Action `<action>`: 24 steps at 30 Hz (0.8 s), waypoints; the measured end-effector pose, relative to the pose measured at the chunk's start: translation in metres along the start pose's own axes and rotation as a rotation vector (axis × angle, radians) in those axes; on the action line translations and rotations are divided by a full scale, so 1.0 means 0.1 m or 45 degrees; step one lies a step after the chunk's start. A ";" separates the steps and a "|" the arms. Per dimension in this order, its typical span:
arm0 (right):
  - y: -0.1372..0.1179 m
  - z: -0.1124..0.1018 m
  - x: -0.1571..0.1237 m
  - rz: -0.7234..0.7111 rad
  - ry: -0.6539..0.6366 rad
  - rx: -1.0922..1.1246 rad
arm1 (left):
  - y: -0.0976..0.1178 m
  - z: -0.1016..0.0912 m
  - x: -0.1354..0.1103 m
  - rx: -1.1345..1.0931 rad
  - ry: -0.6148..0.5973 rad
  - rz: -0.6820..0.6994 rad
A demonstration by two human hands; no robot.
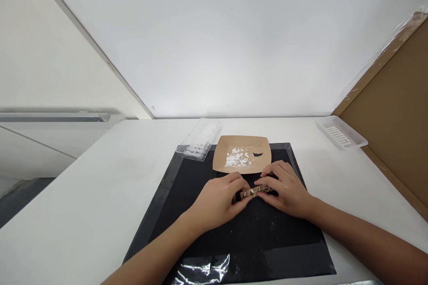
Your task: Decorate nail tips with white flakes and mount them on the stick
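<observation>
Both hands grip a short tan strip (256, 191) with several small shiny metal pieces along it; its exact kind cannot be made out. My left hand (219, 198) has its thumb and fingers closed on the strip's left end. At the other end, my right hand (286, 189) pinches it between thumb and fingers. The strip is just above or on a black mat (247, 240); I cannot tell which. Right behind the hands is a brown paper tray (219, 156), holding many small white bits (238, 158), a few thin sticks and a dark curved scrap (257, 154).
A clear plastic box (200, 136) with white pieces in it stands left of the tray, overlapping the mat's edge. At the back right, a translucent tub (356, 136) holds rows of small white pieces. Cardboard (397, 111) borders the white table (140, 156) on the right.
</observation>
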State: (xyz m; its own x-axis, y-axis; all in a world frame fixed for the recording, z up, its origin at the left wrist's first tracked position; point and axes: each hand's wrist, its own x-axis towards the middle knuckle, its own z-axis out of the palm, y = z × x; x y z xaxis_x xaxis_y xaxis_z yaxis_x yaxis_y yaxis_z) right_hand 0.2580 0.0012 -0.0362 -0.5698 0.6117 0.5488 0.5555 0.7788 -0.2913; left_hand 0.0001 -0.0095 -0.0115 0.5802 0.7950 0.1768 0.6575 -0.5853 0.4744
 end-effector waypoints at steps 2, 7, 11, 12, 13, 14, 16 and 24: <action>0.00 0.01 0.00 -0.002 0.009 -0.013 | 0.00 0.03 0.00 -0.004 0.046 -0.011; 0.00 0.01 0.01 -0.008 -0.021 -0.013 | 0.01 0.09 -0.01 -0.009 0.139 0.010; -0.01 0.00 0.02 -0.009 -0.030 -0.016 | 0.01 0.11 0.00 -0.027 0.140 0.010; -0.01 0.00 0.02 -0.011 -0.032 -0.019 | 0.01 0.12 0.00 -0.037 0.142 0.014; -0.02 0.00 0.02 -0.013 -0.036 -0.019 | 0.01 0.13 0.00 -0.050 0.147 0.020; -0.02 0.00 0.02 -0.016 -0.040 -0.017 | 0.00 0.14 0.01 -0.065 0.152 0.024; -0.02 0.00 0.02 -0.022 -0.045 -0.008 | -0.02 0.15 0.01 -0.098 0.162 0.028; -0.02 0.00 0.01 -0.029 -0.051 -0.004 | -0.02 0.19 0.00 -0.123 0.177 0.022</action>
State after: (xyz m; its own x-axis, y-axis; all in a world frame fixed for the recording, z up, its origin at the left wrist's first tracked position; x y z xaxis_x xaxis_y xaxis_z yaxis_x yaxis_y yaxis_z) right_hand 0.2560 0.0001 -0.0351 -0.6063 0.5987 0.5234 0.5437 0.7924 -0.2767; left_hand 0.0082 -0.0112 -0.0287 0.5144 0.8033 0.3001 0.5949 -0.5864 0.5498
